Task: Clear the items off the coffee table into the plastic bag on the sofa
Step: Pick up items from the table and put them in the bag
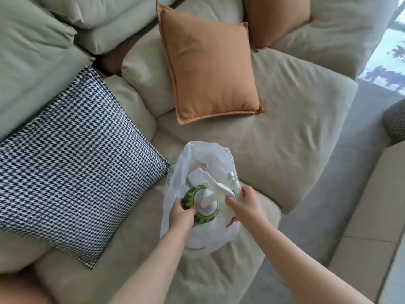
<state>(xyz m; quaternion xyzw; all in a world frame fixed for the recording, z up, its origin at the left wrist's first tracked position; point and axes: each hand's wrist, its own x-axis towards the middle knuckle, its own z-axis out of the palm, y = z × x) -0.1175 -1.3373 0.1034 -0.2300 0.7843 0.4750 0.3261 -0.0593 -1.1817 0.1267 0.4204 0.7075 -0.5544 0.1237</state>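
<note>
While hands [217,207] grip it, plastic bag [197,159] sits between them.

bag [175,178] on sofa [285,132], right of cushion [72,159]

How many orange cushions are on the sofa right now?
2. One orange cushion leans against the sofa back at centre; a second orange cushion sits behind it, cut off by the top edge. Others may lie out of view.
</note>
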